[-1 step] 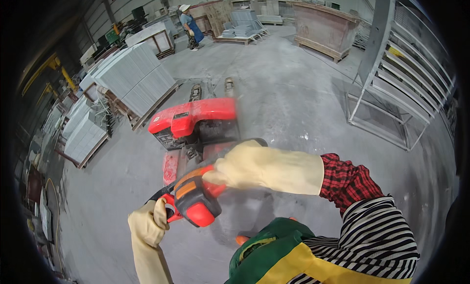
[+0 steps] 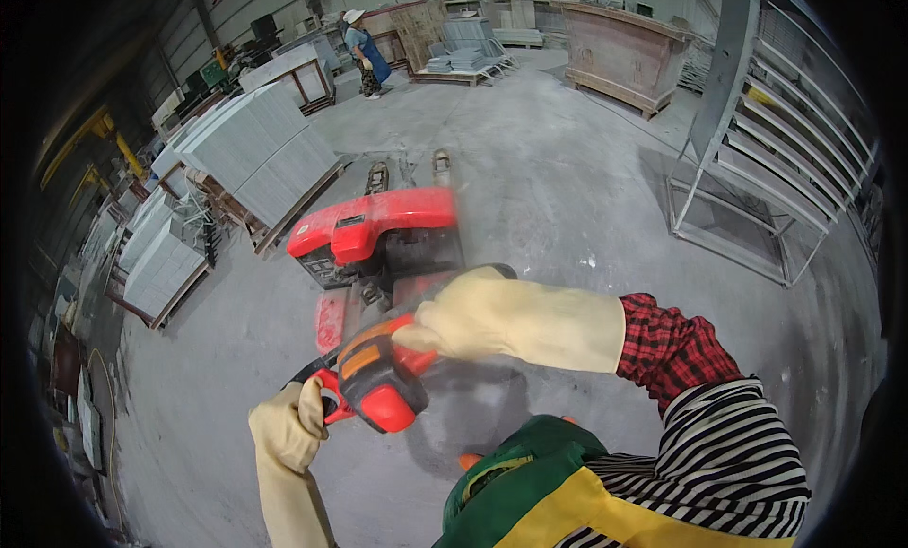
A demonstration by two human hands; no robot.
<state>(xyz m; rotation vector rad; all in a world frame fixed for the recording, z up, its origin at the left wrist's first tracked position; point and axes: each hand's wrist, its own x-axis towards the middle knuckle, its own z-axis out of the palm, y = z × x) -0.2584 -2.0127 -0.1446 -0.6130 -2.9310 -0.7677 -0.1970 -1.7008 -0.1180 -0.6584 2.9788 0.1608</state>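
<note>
A red and black electric pallet jack (image 2: 397,212) stands in front of me on the grey concrete floor, its two forks pointing away. Its control handle (image 2: 383,378), with red and orange parts, is tilted back towards me. My left hand (image 2: 290,425), in a cream rubber glove, is closed around the handle's left grip by the red loop. From the right, my right hand (image 2: 463,316), gloved alike, reaches across and wraps the other side of the handle. The glove hides most of that grip. A green and yellow apron (image 2: 530,491) covers my front.
Pallets of grey stone slabs (image 2: 260,156) stand at left, with another stack (image 2: 165,264) nearer. A metal rack (image 2: 776,160) with sloping shelves rises at right. Farther back are a large wooden-based bin (image 2: 624,56), slabs on a pallet (image 2: 459,61) and a person (image 2: 366,54) in a blue apron.
</note>
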